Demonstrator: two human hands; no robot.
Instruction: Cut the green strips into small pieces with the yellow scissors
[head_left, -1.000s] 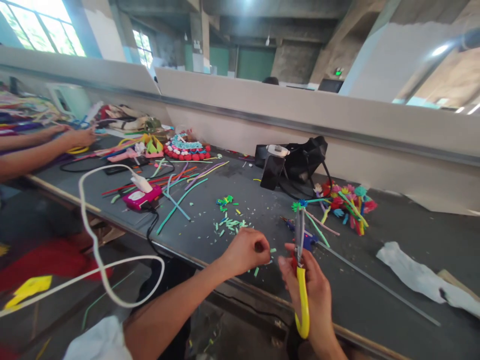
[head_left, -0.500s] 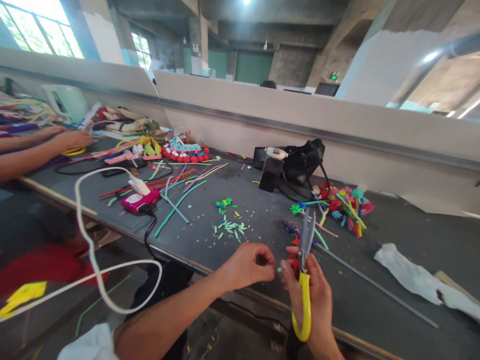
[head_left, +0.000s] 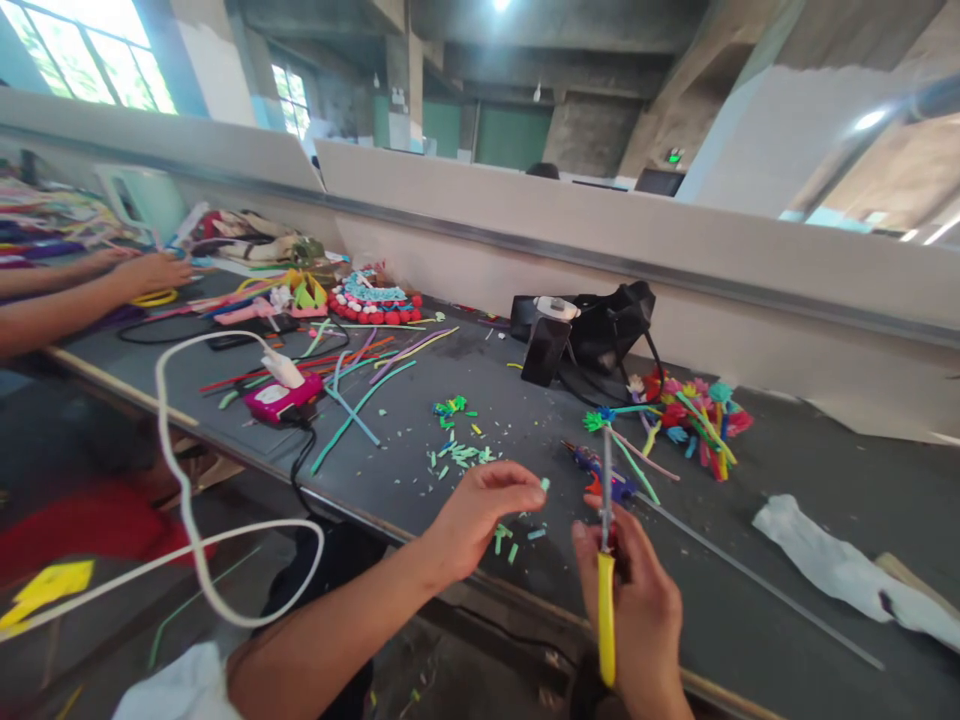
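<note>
My left hand (head_left: 491, 515) is closed, thumb and fingertips pinching a short pale green piece of pipe cleaner (head_left: 545, 484). My right hand (head_left: 637, 590) grips scissors with yellow handles (head_left: 606, 620), their blades (head_left: 607, 480) pointing up and away from me. Under and beside my left hand lie small cut green pieces (head_left: 512, 553). Farther off is a pile of pale green snippets (head_left: 461, 455), with brighter green bits (head_left: 450, 407) behind it. Just beyond my right hand lies a dark blue glue gun (head_left: 619, 487) with an orange trigger and a long grey rod (head_left: 757, 575) behind it.
Colourful pipe-cleaner flowers (head_left: 709, 415) lie at the right, near a black bag (head_left: 619, 325) and a phone (head_left: 546, 350). A white cloth (head_left: 825, 555) lies at far right. Loose stems (head_left: 364, 415) and a magenta power adapter (head_left: 277, 400) are left. Another person's hands (head_left: 154, 272) work at far left.
My left hand has risen slightly away from me, and the pale green piece now shows at its fingertips. The scissors have turned edge-on in my right hand. Cut pieces beneath my left hand have come into view.
</note>
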